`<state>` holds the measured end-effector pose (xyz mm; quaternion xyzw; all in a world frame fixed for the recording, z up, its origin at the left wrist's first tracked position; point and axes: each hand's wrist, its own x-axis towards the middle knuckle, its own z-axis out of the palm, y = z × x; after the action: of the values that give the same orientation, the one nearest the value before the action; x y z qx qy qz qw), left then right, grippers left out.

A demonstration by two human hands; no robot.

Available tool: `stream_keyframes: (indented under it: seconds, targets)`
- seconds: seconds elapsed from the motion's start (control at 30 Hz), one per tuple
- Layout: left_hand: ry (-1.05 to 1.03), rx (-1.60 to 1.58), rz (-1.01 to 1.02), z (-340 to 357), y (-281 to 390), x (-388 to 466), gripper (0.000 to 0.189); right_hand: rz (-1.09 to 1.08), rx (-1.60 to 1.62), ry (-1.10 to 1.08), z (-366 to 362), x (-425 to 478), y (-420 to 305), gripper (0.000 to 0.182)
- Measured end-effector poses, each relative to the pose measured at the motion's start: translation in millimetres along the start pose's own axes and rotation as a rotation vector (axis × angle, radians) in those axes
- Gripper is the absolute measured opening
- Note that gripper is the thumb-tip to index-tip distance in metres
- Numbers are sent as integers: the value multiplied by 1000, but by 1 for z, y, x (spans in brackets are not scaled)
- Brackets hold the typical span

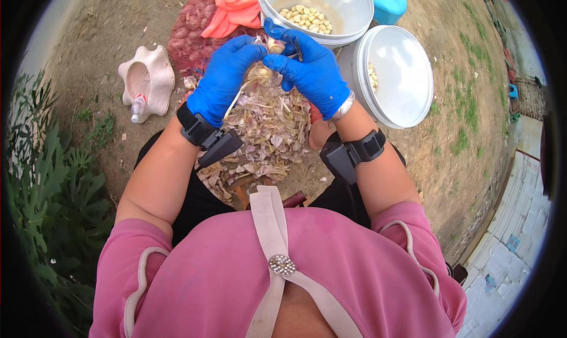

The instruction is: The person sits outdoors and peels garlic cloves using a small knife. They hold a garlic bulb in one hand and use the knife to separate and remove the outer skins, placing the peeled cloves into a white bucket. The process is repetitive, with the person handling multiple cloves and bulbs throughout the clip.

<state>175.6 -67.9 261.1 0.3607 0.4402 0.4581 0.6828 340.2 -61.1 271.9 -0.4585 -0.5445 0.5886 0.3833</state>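
Both my hands wear blue gloves and meet around a partly peeled garlic bulb [275, 45]. My left hand [230, 74] pinches loose skin at the bulb's left side with thumb and fingers. My right hand [310, 68] has its thumb and fingers around the bulb's right side, with a small dark blade [298, 49] showing between the fingers. Below the hands, a heap of garlic skins [270, 130] covers the ground, and a dry stalk hangs under my left hand. Peeled garlic cloves [308, 18] lie in a white bucket [363, 10] just beyond my right hand.
A second white bucket [401, 76] with some cloves stands tilted at the right, near a light-blue plastic container [390, 1]. At the upper left lie a red mesh sack of garlic [190, 32] and an orange cloth [234, 6]. A wavy-rimmed hat [161, 79] holds a plastic bottle [138, 105].
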Motion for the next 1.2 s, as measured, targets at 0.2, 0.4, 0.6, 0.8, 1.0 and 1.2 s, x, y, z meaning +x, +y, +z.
stream_keyframes:
  seconds: [0.2, 0.4, 0.6, 0.8, 1.0, 1.2]
  targets:
    - [98, 304, 30, -30, -9, 14, 24, 178, 325, -167, -17, -3, -23, 41]
    - [65, 394, 174, -12, -8, 2, 24, 46, -289, -75, -13, -2, -1, 37]
    - [-5, 429, 156, -9, -15, -1, 20, -242, -678, -81, -16, -4, 7, 36]
    - [-45, 398, 230, -11, -16, 1, 20, -203, -628, 0, -15, -5, 7, 36]
    - [-50, 433, 174, -7, -12, -3, 19, -167, -605, -28, -19, -6, -1, 31]
    - [-72, 341, 122, -9, -11, -3, 17, -158, -576, -104, -22, -7, 2, 28]
